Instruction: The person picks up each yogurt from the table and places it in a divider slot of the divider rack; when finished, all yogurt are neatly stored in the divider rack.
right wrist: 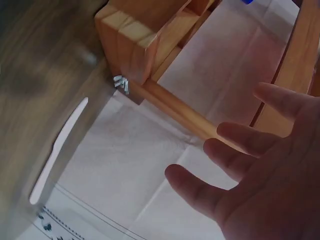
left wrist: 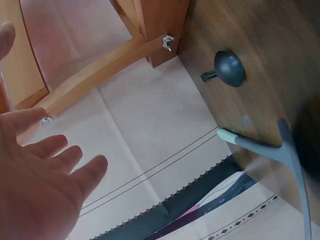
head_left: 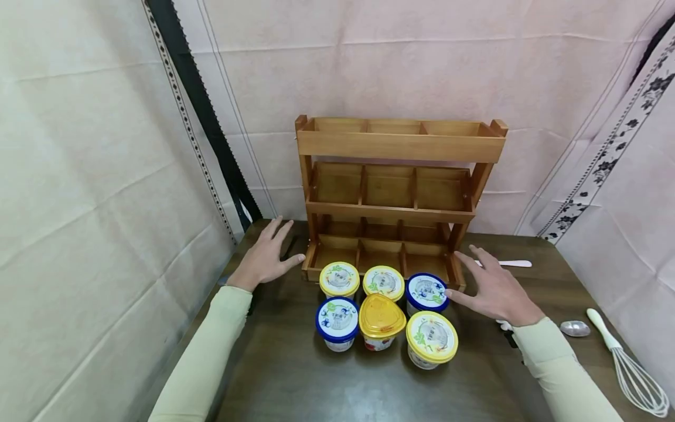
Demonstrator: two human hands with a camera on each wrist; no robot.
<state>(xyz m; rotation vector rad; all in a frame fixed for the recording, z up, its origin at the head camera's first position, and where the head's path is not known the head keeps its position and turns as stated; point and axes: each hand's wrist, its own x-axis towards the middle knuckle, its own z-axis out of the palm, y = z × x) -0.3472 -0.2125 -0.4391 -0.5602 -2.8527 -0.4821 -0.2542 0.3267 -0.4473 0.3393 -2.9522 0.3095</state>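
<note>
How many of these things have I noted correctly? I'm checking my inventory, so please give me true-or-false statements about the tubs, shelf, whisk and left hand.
1. Six tubs stand in front of the shelf. True.
2. Four tubs have blue lids. False: only two lids are blue.
3. The whisk stands upright in the shelf. False: the whisk lies on the table.
4. The shelf's top tier has three compartments. True.
5. The left hand grips a tub. False: the left hand holds nothing.

Rack (head_left: 390,211), six tubs (head_left: 382,317), whisk (head_left: 612,342) on table (head_left: 295,369)
</note>
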